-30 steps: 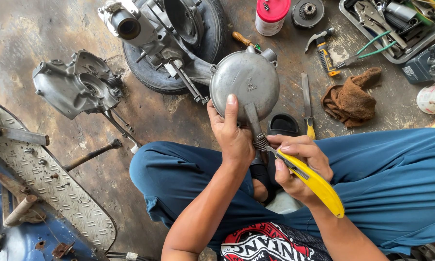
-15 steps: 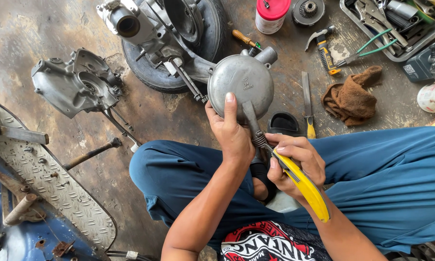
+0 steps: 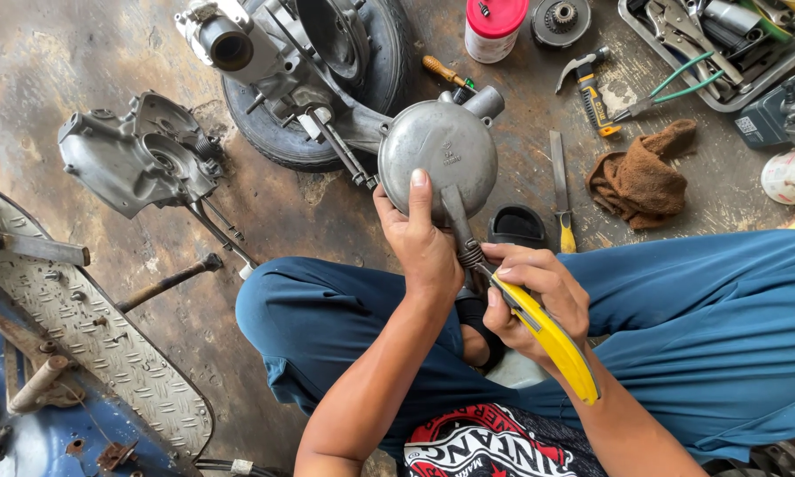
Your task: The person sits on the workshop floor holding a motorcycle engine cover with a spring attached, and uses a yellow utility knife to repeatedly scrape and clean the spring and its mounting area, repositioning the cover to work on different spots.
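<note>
Left hand (image 3: 422, 243) grips the lower edge of a round grey metal cover (image 3: 440, 157) — thumb up flat on its face, other fingers curled behind, out of sight. Right hand (image 3: 532, 299) is wrapped tight round the yellow handle of an adjustable wrench (image 3: 517, 299); the steel head runs up past the left thumb and lies against the cover's face. I can't tell if the wrench bites on anything.

Cover sits just above both hands, over the person's blue-trousered knee (image 3: 327, 309). Beyond its far edge: an engine block on a small tyre (image 3: 300, 62), touching or nearly touching the cover. Right of the right-hand fingers, on the concrete floor — a black cap (image 3: 517, 226), a flat file with a yellow handle (image 3: 562, 190), a brown rag (image 3: 640, 175). Further out: a small hammer (image 3: 587, 84), a tray of pliers (image 3: 724, 44), a red-lidded white jar (image 3: 495, 26). Well left of the left hand: a grey engine casing (image 3: 137, 155), a chequer-plate footboard (image 3: 88, 344).
</note>
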